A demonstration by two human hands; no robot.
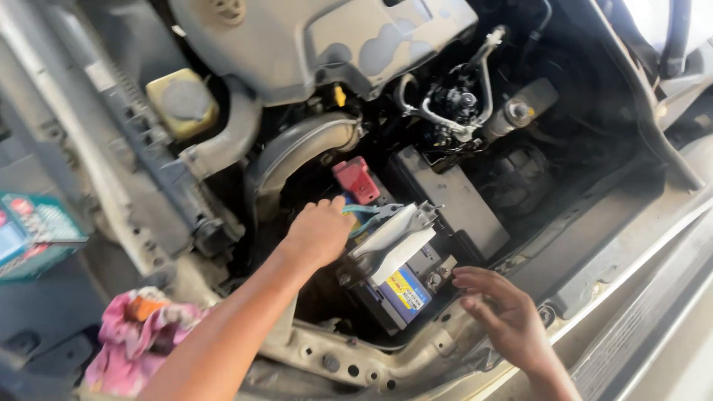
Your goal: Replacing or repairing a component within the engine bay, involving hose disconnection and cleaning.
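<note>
I look down into a dusty engine bay. My left hand [318, 232] is closed around the teal handles of a pair of pliers [371, 215], whose jaws point toward the top of the car battery [401, 286]. A silver hold-down bracket [392, 232] lies across the battery, and a red terminal cover [357, 180] sits just behind the pliers. My right hand [499, 310] rests with fingers spread beside the battery's near right corner, holding nothing.
A grey engine cover [319, 44] fills the top, with a yellowish fluid reservoir [182, 102] at left and an air hose [301, 145] below it. A pink rag [137, 338] lies at lower left, a teal box [30, 234] at far left. The body frame [386, 364] runs along the front.
</note>
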